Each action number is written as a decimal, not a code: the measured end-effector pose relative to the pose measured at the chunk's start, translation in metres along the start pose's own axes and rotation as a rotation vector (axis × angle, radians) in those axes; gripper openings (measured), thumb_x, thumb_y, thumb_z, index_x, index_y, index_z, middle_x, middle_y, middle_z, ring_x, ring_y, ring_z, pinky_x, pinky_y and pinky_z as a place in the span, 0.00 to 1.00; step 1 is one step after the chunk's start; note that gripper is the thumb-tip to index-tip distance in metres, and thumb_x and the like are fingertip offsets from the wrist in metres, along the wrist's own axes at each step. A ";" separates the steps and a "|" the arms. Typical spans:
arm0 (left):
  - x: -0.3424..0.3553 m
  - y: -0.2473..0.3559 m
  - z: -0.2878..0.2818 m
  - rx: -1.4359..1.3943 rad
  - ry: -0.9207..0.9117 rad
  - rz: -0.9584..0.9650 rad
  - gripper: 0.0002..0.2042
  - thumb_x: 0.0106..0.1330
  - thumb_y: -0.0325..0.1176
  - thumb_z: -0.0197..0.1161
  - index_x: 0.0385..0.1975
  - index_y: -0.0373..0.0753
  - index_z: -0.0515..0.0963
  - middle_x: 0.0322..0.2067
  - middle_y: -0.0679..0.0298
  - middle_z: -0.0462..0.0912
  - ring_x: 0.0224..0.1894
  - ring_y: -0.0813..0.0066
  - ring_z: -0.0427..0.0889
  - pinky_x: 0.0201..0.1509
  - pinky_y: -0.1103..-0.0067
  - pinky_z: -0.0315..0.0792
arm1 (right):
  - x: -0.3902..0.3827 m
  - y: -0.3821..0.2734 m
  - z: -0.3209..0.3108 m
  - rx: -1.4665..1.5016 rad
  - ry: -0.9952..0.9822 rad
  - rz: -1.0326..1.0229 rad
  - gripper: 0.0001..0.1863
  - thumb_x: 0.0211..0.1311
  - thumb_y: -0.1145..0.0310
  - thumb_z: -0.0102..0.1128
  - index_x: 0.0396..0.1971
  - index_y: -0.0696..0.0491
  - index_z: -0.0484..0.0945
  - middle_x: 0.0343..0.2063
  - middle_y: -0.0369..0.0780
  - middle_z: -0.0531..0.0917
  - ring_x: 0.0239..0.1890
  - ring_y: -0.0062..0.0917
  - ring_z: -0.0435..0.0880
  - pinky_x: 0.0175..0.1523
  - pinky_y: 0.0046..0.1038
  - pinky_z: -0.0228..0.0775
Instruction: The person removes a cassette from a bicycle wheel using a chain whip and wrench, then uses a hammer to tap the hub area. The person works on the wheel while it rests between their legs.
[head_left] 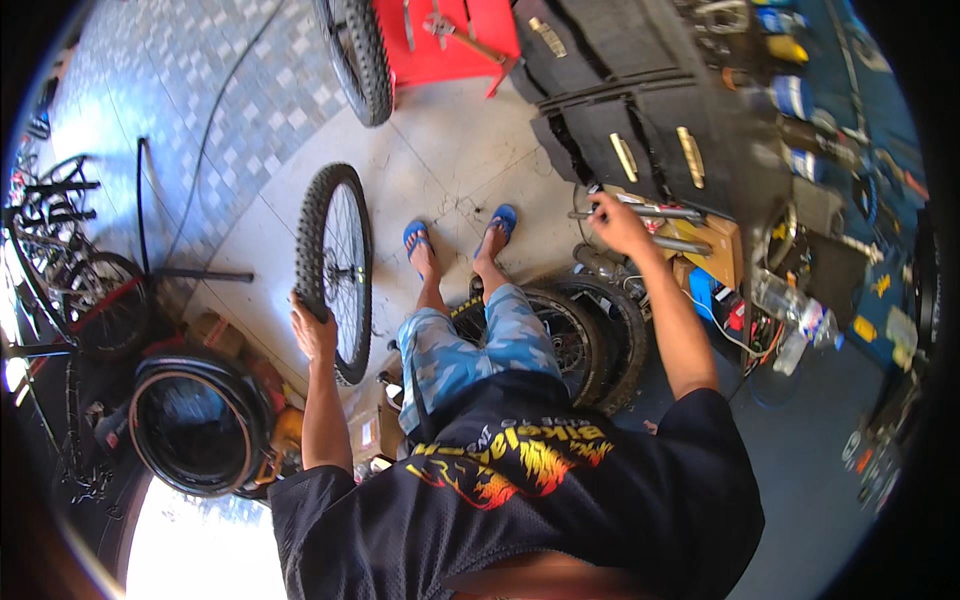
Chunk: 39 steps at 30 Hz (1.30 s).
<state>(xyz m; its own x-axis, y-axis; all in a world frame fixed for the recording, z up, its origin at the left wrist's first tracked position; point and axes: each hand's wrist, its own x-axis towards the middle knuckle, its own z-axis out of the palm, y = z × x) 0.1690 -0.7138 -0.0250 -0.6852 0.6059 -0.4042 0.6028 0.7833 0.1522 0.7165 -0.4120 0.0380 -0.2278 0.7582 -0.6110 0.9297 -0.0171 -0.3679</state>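
Observation:
A bicycle wheel with a knobbly black tire stands upright on the floor to my left. My left hand grips its tire at the near side, with the palm against the tread. My right hand is stretched out to the right, in front of a black cabinet with pale handles. Its fingers are curled together around a small dark thing that I cannot make out. Just beside that hand lie grey metal tubes, next to a cardboard box.
Several wheels with tires lie behind my legs. A red stool holds a hammer-like tool; another wheel leans beside it. Stacked tires and bicycles stand left. A cluttered workbench runs along the right.

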 end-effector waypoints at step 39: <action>0.076 -0.015 0.031 0.073 0.305 0.177 0.40 0.62 0.41 0.66 0.72 0.33 0.55 0.58 0.39 0.71 0.60 0.38 0.72 0.65 0.54 0.67 | 0.048 -0.037 -0.064 0.315 1.326 -0.167 0.17 0.59 0.68 0.76 0.45 0.54 0.79 0.39 0.37 0.82 0.30 0.21 0.75 0.36 0.27 0.72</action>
<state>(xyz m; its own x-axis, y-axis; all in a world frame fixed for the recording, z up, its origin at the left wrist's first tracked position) 0.1203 -0.6835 -0.0862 -0.6515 0.7535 -0.0881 0.7430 0.6572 0.1265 0.6893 -0.3338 0.0674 0.2810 0.8116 0.5121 0.7742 0.1237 -0.6208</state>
